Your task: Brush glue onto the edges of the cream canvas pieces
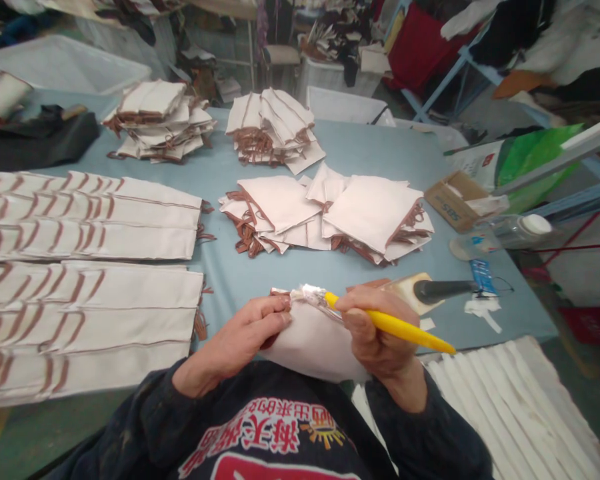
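A white fabric piece (313, 340) with brown trim is held up near the table's front edge, close to the body. My left hand (250, 330) pinches its left upper corner between thumb and fingers. In my right hand (383, 333) is a yellow-handled tool (405, 330), its tip at the fabric's upper edge, where a small whitish bit shows. The exact form of the tip is too blurred to tell. My right fingers are wrapped round the handle, beside the fabric's right side.
Stacked white pieces with brown ties (375, 210) lie ahead on the blue table (395, 147). Overlapping rows (145, 293) cover the left. To the right are a cardboard box (453, 200), a jar (523, 229) and a dark-handled tool (443, 289). White folded fabric (515, 407) sits lower right.
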Demonstrator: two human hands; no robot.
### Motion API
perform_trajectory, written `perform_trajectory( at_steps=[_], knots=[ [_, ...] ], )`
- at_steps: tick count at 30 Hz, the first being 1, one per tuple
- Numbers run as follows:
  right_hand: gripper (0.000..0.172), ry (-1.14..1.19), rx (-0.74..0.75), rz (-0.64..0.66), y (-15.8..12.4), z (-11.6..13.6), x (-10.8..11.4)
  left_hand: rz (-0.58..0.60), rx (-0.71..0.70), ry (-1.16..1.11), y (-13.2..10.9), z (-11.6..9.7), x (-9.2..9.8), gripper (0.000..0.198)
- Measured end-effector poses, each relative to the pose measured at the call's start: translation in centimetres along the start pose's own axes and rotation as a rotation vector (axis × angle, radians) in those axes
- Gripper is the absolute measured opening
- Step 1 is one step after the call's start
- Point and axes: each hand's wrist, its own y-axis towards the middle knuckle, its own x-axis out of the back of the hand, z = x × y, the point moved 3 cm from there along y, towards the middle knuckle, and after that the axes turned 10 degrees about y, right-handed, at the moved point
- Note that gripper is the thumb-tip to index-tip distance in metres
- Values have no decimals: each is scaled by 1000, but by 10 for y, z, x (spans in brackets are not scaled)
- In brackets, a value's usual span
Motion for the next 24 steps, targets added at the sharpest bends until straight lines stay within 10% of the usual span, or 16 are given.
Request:
perform_trajectory(
  at_steps=[12,19,24],
  knots=[
    [27,21,-143,-109,-11,0,-6,-24,-115,220,-1,-11,-4,25],
    [24,-152,-314,-232,-71,-42,-15,-96,-358,553,-2,13,-5,25],
    [23,-191,-307,-217,-114,-65,-40,-78,-313,327,3,34,-5,19]
  ],
)
